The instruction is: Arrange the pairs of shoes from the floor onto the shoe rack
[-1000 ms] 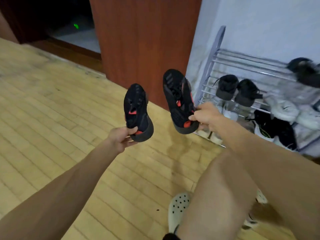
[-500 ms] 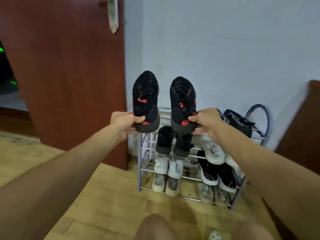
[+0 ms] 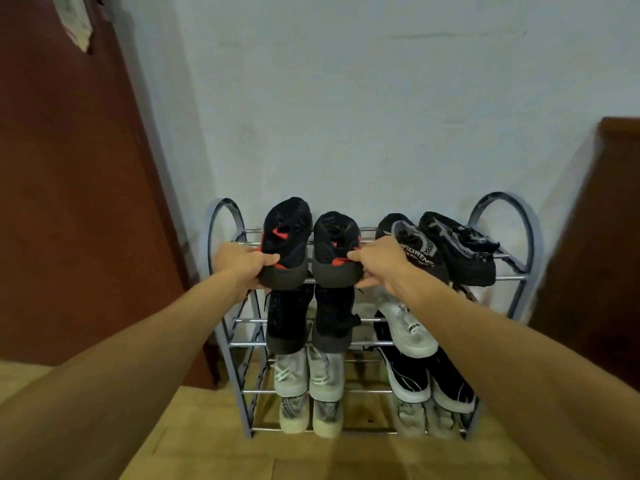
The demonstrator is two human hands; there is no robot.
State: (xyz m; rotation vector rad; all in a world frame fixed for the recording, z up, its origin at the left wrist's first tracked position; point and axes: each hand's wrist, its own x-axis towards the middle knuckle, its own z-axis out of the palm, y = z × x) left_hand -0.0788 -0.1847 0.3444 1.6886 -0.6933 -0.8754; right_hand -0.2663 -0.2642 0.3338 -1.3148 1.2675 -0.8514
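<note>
A grey metal shoe rack (image 3: pixel 223 220) with chrome bars stands against the pale wall. My left hand (image 3: pixel 242 263) grips the heel of a black shoe with red accents (image 3: pixel 287 233). Its partner, a second black and red shoe (image 3: pixel 336 242), is held at the heel by my right hand (image 3: pixel 377 263). Both shoes point toes to the wall and sit side by side over the left half of the rack's top shelf. Whether their soles rest on the bars cannot be told.
A black and grey knit pair (image 3: pixel 436 247) fills the top shelf's right half. Lower shelves hold a black pair (image 3: pixel 308 320), a white shoe (image 3: pixel 405 327), a pale grey pair (image 3: pixel 308 375) and a black, white-soled pair (image 3: pixel 429 379). A red-brown door (image 3: pixel 69 202) stands left, dark furniture (image 3: pixel 595 254) right.
I have turned from the floor to face the rack. Both hands carried the black and red shoes forward and down to the left of the top shelf.
</note>
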